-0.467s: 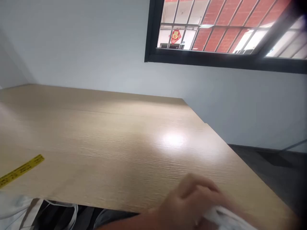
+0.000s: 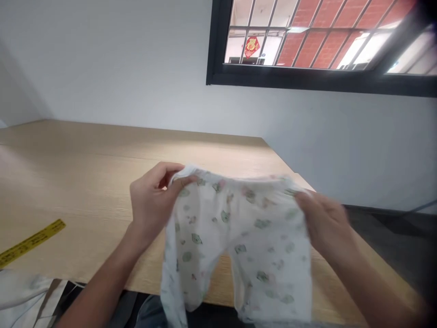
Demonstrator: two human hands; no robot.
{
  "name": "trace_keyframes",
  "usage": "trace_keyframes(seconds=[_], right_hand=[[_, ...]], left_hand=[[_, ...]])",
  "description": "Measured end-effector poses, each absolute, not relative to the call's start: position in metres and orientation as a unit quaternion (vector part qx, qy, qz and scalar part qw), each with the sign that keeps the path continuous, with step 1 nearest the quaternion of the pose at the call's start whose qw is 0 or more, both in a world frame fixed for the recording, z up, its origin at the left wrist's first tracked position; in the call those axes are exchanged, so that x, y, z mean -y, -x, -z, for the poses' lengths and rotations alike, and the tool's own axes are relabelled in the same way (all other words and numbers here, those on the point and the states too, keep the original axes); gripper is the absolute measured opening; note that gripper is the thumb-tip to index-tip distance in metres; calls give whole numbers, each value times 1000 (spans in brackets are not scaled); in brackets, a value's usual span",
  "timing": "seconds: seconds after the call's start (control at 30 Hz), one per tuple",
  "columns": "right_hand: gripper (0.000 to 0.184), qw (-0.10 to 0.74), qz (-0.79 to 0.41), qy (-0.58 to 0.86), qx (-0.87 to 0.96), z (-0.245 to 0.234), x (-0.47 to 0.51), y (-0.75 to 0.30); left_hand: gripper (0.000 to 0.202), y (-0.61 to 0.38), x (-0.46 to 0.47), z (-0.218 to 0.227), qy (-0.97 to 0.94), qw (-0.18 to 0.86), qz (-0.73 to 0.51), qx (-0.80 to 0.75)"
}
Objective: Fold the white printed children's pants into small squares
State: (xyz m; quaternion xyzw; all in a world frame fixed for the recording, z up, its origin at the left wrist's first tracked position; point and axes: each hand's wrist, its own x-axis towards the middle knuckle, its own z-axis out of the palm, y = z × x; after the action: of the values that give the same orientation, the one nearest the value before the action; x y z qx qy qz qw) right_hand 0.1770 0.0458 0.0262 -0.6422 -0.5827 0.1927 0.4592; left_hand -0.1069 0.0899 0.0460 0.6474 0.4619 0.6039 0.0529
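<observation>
White printed baby trousers hang between us above the wooden tabletop, waistband stretched sideways, our left hand and right hand each in a closed grip on one waistband corner, legs dangling.

I hold the small trousers up in front of me, above the near edge of the table. My left hand is at their left top corner and my right hand at the right top corner, with the two legs hanging down between my arms, past the table's edge. A ruler lies on the table far to my left. Behind the table stands the wall, with a window up to the right.
</observation>
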Motion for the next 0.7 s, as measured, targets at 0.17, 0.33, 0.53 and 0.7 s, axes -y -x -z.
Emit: trace_keyframes(seconds=[0.17,0.33,0.53,0.7], right_hand=[[39,395,-248,581,668,1,-129,-144],[41,343,-229,603,683,42,-196,-138],[35,332,-155,656,660,52,-235,-138],[26,325,-110,630,697,43,-223,-141]], left_hand=[[12,132,-166,-9,-724,112,-402,-550],[19,129,-226,32,-752,133,-314,-563],[28,113,-257,41,-760,98,-278,-579],[31,71,-235,31,-821,87,-239,-511]])
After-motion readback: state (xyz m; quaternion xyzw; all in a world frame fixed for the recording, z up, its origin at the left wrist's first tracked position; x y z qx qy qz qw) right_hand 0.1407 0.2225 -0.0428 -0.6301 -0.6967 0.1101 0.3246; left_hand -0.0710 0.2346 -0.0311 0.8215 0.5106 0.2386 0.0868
